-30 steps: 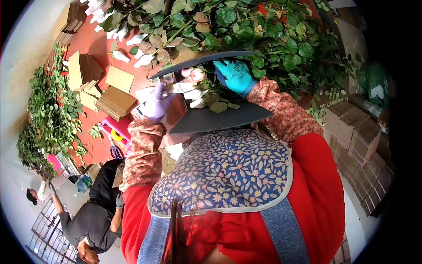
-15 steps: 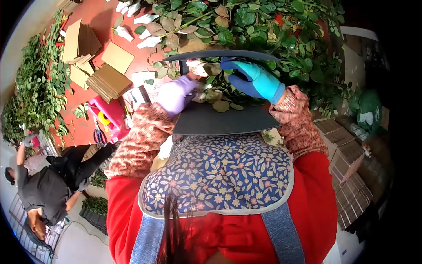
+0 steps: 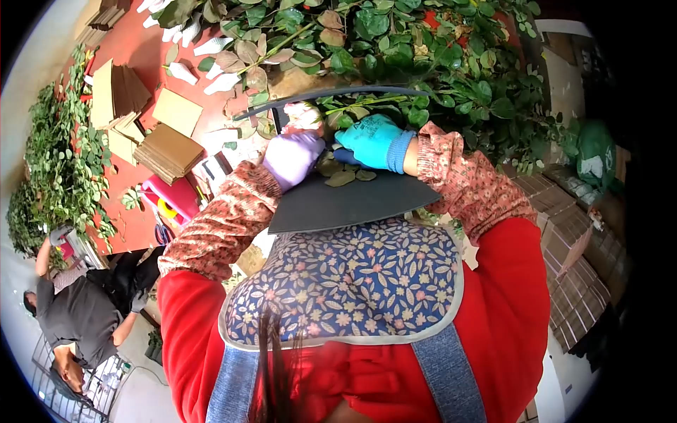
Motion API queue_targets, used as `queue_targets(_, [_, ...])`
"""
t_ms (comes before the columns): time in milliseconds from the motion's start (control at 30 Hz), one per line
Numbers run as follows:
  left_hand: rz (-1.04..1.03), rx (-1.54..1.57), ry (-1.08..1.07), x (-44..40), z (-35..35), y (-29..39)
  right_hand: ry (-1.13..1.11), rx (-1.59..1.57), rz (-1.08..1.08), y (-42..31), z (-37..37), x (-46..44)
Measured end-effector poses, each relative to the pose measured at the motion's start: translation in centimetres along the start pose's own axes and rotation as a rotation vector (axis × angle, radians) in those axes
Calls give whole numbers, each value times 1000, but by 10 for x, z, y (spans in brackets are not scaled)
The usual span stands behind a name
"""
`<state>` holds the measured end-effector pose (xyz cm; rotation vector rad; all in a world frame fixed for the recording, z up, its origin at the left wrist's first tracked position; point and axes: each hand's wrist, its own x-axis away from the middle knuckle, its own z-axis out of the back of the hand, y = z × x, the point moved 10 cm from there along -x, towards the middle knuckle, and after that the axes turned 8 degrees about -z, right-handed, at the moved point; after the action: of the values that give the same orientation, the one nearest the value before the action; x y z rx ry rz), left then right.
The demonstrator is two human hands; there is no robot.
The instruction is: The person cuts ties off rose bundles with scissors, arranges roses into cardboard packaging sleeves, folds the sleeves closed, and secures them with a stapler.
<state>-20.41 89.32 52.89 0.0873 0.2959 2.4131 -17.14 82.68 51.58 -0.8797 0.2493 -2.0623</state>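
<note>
My left hand (image 3: 293, 158), in a lavender glove, is closed just below pale pink roses (image 3: 303, 117). Facing it, my right hand (image 3: 375, 143) in a teal and dark blue glove has its fingers curled round the leafy rose stems; its fingertips are partly hidden. Muted green leaves (image 3: 345, 178) show under and between both hands. They lie between the sides of a dark stand: a broad near panel (image 3: 352, 202) against my apron and a thin curved far panel (image 3: 345, 92).
Brown cardboard pieces (image 3: 168, 151) lie stacked on the red table (image 3: 130, 211), beside a pink holder (image 3: 173, 197). Leafy stems (image 3: 451, 63) cover the far side, with white-wrapped blooms (image 3: 211, 46) near them. Cartons (image 3: 571, 275) stand at right. Another person (image 3: 81, 310) is at lower left.
My right hand has gone from spread fingers to curled ones and has moved down and left. My left hand stays near the roses. The view has shifted slightly.
</note>
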Motion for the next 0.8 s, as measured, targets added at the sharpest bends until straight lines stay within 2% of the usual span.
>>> queue_targets(133, [50, 153, 4, 11, 3, -6, -30, -44, -35, 4, -6, 0])
queue_targets(200, [93, 236, -153, 19, -4, -12, -17, -43, -33, 6, -7, -1])
queue_targets(233, [90, 431, -45, 25, 9, -22, -27, -40, -21, 5, -7, 0])
queue_targets(300, [108, 292, -172, 40, 29, -33, -27, -73, -81, 10, -4, 0])
queue_targets(367, [312, 257, -174, 111, -10, -75, -43, -47, -98, 14, -7, 1])
queue_targets(433, [368, 421, -152, 135, 20, -72, 20, -80, -95, 21, -6, 2])
queue_targets(500, [539, 500, -372, 176, 7, -61, -32, -47, -73, 17, -12, 0])
queue_targets(567, [522, 587, -371, 214, 0, -22, -6, -61, -53, 16, -5, 4])
queue_targets(633, [698, 641, -512, 277, -35, 8, 5, -29, -5, 9, 5, 11])
queue_targets(700, [772, 584, -746, 336, -69, 32, -204, -87, 0, -11, 24, 24])
queue_targets(733, [848, 505, -934, 357, -77, 42, -120, -71, 105, -23, 36, 30])
queue_targets(767, [914, 419, -1121, 378, -80, 52, -124, -71, 107, -31, 44, 33])
queue_targets(800, [895, 287, -1133, 377, -81, 50, -86, -140, 192, -47, 61, 36])
